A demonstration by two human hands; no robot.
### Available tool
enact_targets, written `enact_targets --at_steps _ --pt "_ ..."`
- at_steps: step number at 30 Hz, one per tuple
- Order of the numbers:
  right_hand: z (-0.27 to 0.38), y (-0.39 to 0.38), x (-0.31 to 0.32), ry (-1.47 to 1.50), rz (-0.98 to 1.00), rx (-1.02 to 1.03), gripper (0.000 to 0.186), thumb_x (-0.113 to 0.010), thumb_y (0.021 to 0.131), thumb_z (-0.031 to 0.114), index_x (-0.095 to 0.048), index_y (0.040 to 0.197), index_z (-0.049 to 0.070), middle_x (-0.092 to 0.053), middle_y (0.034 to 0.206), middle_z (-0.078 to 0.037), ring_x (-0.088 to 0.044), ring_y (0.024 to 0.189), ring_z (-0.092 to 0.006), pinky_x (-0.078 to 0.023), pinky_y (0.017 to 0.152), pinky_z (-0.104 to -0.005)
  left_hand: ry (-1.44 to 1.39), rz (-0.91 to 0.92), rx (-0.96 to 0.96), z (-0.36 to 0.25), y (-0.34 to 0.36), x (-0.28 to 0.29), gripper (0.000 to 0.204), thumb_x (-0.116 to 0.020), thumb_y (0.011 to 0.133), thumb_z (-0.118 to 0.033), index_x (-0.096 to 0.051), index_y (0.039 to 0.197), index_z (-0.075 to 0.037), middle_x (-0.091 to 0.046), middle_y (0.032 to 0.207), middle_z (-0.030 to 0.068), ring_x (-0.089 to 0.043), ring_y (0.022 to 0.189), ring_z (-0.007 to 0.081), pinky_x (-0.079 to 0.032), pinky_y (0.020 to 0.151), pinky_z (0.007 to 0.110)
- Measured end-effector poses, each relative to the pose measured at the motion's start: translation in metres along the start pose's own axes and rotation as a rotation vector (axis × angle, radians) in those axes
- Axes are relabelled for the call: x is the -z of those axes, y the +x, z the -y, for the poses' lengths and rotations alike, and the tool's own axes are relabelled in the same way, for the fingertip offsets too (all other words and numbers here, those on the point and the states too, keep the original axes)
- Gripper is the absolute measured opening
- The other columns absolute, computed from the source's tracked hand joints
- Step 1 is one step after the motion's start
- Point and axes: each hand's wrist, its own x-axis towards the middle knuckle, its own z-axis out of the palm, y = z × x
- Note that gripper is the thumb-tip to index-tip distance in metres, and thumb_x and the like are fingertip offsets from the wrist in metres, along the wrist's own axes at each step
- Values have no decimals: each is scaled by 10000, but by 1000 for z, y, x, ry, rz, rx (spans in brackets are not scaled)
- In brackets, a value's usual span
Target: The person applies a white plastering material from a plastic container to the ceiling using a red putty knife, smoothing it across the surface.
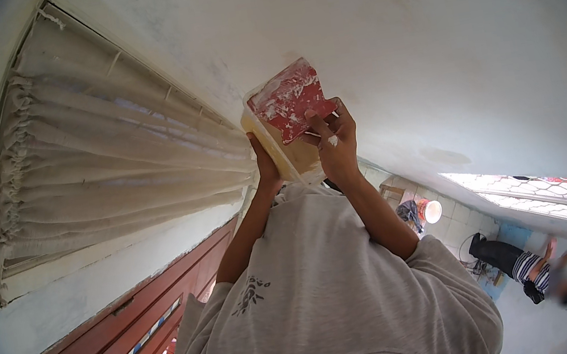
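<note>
Left hand (267,167) mostly hidden behind tub (278,150).

A pale yellow board (273,143) is tilted up close to the white plastered surface (439,44); a red scraper blade (290,99), smeared with white putty, lies flat against the board's upper face, covering most of it

One view only, from the person's head, a wide fisheye whose straight edges bend toward the dark rim. It tilts steeply, so the wall (468,39) fills the upper picture and the person's grey shirt (330,294) the lower middle, very near. The raised hands sit close at centre. A curtain (113,166) lies left, a door (138,330) lower left.
</note>
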Motion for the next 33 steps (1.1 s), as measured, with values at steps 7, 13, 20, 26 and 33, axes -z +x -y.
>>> enact_targets --at_steps 7,13,20,26,33 --pt "0 4 9 184 1 -62 175 -629 970 92 -554 1119 42 -682 1040 -87 -696 875 -170 -598 789 -315 16 -36 -15 -5 -5 -9 849 -168 979 -739 -338 1512 -102 -509 1423 135 -539 1275 282 -461 1064 432" --pt "7 13 24 347 28 -47 173 -632 943 49 -569 1104 65 -684 1049 -70 -694 900 -167 -597 818 -333 -40 17 93 -3 -13 11 884 -210 934 -793 -263 1558 -168 -442 1498 96 -472 1354 264 -437 1102 440" --pt "-8 32 33 395 100 -159 142 -617 949 94 -583 1088 97 -668 1029 -31 -671 884 -148 -578 808 -327 -109 -42 -153 -20 -25 32 832 -264 951 -760 -256 1565 -199 -411 1527 77 -463 1365 268 -445 1103 456" --pt "-43 62 -24 477 227 -383 99 -618 957 125 -604 1038 70 -679 1005 -57 -678 854 -162 -580 721 -251 -159 -240 -271 -38 -49 75 804 -277 979 -720 -258 1563 -167 -412 1529 95 -460 1360 290 -434 1105 443" --pt "-30 119 -81 -376 340 454 164 -578 1001 122 -604 1113 5 -672 960 -64 -646 796 -137 -540 650 -298 -154 -355 -346 -44 -84 101 799 -282 986 -711 -247 1568 -165 -396 1539 100 -439 1372 299 -415 1117 454"
